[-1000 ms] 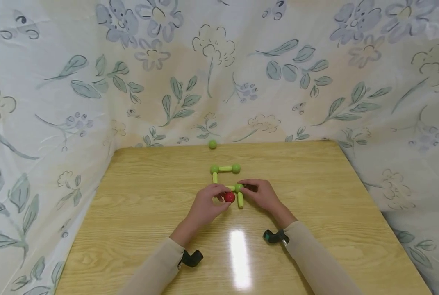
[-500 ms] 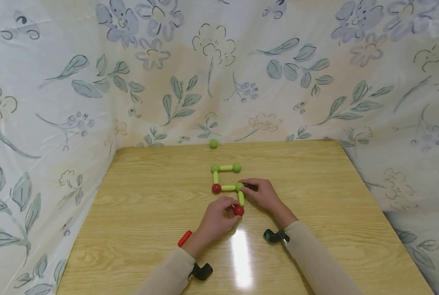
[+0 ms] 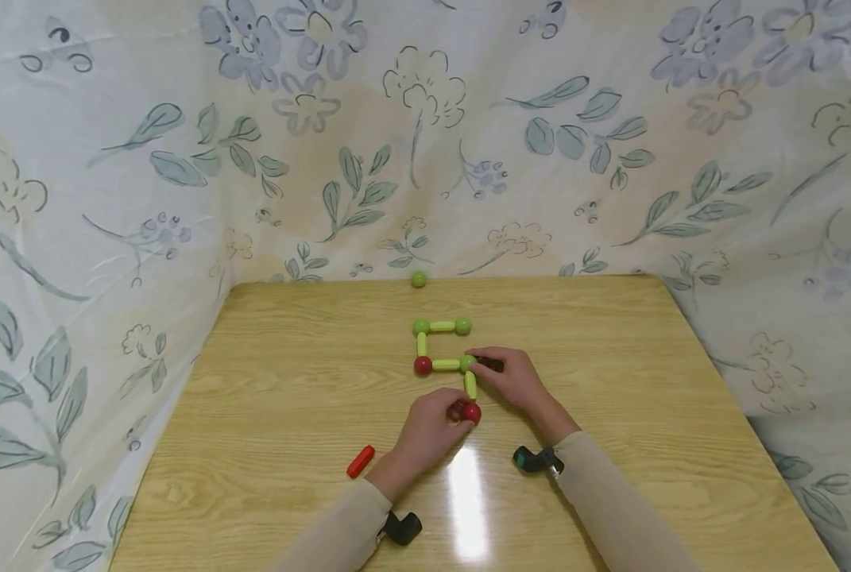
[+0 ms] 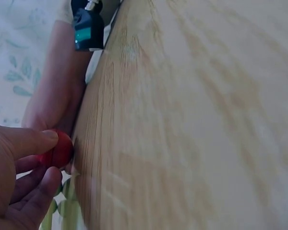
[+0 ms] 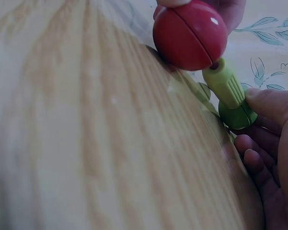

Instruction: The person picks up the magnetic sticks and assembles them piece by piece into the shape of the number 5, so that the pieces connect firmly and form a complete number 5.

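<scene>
In the head view my left hand pinches a red ball at the near end of a yellow-green stick. My right hand grips the green ball at that stick's far end, thumb and fingers on either side. From this green ball another stick runs left to a second red ball. The right wrist view has the held red ball right at the stick's tip. Left thumb and fingers press the red ball in the left wrist view.
The chain continues away from me through a stick, a green ball and another stick to an end green ball. A loose green ball sits at the table's back edge. A red stick lies beside my left forearm.
My left hand has brought its red ball toward me and right, to the stick's near end. The second red ball and the red stick have come into view. My right hand stays on the green ball.
</scene>
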Tool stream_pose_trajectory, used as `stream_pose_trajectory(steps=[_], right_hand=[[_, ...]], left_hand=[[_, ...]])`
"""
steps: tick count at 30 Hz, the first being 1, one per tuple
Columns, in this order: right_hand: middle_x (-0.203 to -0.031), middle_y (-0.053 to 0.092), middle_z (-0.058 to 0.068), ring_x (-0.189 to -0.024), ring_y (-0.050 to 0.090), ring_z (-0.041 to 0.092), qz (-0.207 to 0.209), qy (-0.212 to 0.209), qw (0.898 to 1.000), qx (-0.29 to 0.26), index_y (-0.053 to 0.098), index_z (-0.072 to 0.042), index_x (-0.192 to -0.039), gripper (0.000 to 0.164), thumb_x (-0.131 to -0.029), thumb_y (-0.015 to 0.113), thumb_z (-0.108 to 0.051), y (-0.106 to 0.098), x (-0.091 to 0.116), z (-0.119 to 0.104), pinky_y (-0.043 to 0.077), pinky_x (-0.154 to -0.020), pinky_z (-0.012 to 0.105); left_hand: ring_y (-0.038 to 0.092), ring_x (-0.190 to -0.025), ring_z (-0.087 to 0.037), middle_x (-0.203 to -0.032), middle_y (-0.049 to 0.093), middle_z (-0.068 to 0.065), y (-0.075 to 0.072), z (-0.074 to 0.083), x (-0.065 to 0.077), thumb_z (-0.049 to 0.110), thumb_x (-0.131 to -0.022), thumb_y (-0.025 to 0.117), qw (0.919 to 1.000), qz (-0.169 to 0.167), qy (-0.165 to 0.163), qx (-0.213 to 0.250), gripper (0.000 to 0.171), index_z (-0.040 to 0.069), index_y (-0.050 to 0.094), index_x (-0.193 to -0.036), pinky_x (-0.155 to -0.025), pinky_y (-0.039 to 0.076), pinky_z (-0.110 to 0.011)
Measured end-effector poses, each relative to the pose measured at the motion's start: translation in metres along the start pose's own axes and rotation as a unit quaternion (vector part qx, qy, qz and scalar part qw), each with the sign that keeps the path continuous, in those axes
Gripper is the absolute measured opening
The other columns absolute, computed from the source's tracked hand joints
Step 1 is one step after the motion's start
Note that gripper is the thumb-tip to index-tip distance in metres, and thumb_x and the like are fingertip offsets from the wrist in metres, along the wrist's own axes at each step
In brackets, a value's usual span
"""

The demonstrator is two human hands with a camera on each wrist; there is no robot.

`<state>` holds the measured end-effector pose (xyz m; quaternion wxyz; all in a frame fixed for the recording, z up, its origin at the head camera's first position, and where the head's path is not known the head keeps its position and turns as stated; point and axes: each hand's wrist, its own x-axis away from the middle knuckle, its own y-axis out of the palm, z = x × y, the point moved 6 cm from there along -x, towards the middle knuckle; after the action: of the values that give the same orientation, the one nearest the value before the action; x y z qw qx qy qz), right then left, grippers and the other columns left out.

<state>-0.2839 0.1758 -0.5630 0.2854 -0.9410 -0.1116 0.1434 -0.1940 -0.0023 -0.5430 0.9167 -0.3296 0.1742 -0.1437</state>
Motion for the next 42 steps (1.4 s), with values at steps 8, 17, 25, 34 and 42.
stream_pose_trajectory(steps=[8, 17, 25, 34, 42], right_hand=[[-0.109, 0.078, -0.005, -0.093, 0.067, 0.015, -0.003, 0.008, 1.0, 0.002, 0.083, -0.019, -0.126, 0.025, -0.103, 0.08, -0.026, 0.001, 0.0, 0.003, 0.055, -0.082, 0.033], [-0.107, 0.077, -0.005, -0.09, 0.066, 0.017, -0.003, 0.007, 1.0, 0.003, 0.083, -0.02, -0.126, 0.024, -0.103, 0.079, -0.026, 0.001, 0.0, 0.005, 0.055, -0.08, 0.034], [-0.109, 0.078, -0.004, -0.092, 0.067, 0.016, -0.003, 0.006, 1.0, 0.006, 0.083, -0.018, -0.126, 0.025, -0.103, 0.079, -0.026, 0.0, 0.0, 0.003, 0.056, -0.081, 0.035], [-0.113, 0.079, -0.003, -0.094, 0.068, 0.016, -0.008, 0.002, 1.0, 0.005, 0.082, -0.017, -0.127, 0.026, -0.103, 0.078, -0.025, 0.001, 0.001, 0.003, 0.057, -0.083, 0.037], [-0.111, 0.078, -0.004, -0.092, 0.067, 0.017, -0.011, 0.002, 1.0, 0.005, 0.082, -0.018, -0.128, 0.026, -0.104, 0.078, -0.026, 0.001, 0.002, 0.006, 0.056, -0.082, 0.035]], left_hand=[[0.066, -0.089, -0.008, -0.109, 0.071, 0.0, 0.001, 0.001, -0.004, 0.013, -0.092, 0.09, 1.0, 0.001, -0.007, 0.003, 0.023, 0.009, 0.077, -0.111, -0.079, 0.057, -0.023], [0.067, -0.089, -0.009, -0.108, 0.07, -0.001, 0.0, 0.002, -0.005, 0.012, -0.091, 0.09, 1.0, 0.006, -0.005, 0.001, 0.023, 0.008, 0.076, -0.109, -0.078, 0.057, -0.022], [0.066, -0.092, -0.01, -0.11, 0.071, -0.002, -0.004, 0.002, -0.008, 0.019, -0.093, 0.089, 0.9999, 0.003, -0.007, -0.012, 0.026, 0.008, 0.077, -0.113, -0.082, 0.058, -0.026], [0.07, -0.095, -0.023, -0.113, 0.072, -0.017, -0.07, -0.003, -0.039, 0.013, -0.098, 0.084, 0.9987, 0.037, -0.026, 0.022, 0.028, 0.001, 0.075, -0.122, -0.083, 0.061, -0.036], [0.069, -0.099, -0.026, -0.118, 0.072, -0.019, -0.115, -0.043, -0.072, 0.015, -0.101, 0.081, 0.9948, 0.069, -0.07, 0.027, 0.032, -0.001, 0.074, -0.127, -0.09, 0.06, -0.041]])
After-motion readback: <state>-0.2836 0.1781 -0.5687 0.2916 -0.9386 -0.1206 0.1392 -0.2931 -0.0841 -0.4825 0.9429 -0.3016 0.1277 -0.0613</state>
